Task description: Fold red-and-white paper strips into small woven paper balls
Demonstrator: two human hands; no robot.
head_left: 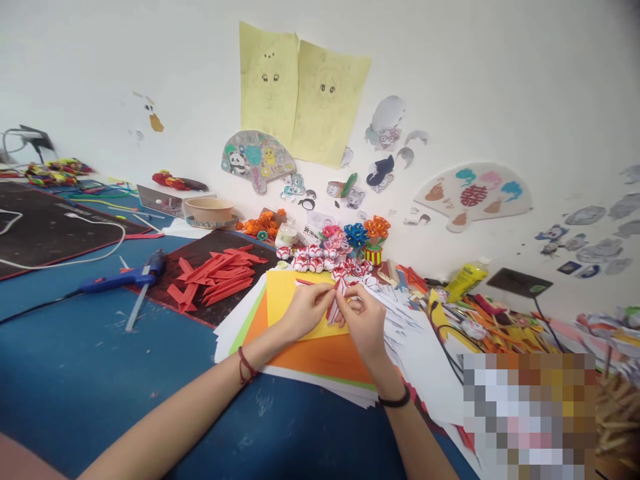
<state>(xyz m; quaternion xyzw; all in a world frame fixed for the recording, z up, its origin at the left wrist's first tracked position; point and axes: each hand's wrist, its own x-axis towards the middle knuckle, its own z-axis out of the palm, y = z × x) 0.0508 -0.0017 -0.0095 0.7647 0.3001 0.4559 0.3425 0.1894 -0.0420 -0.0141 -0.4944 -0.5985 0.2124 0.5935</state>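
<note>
Both my hands meet above a stack of coloured paper [320, 360], yellow on top of orange, green and white. My left hand [309, 308] pinches the upper end of a small red-and-white folded paper piece [333, 311]. On its other side my right hand [364, 319] grips the same piece with thumb and forefinger, its other fingers curled. My fingers partly hide the piece. Just beyond them sit several red-and-white paper balls [315, 257]. White paper strips [403, 320] lie to the right of my right hand.
Folded red paper strips [220, 273] lie on a dark mat at left. Beside them rests a blue glue gun [125, 279] with its cord. At the back stand paper flowers [356, 237] and a round bowl [210, 212]. A yellow bottle [466, 280] and paper scraps crowd the right.
</note>
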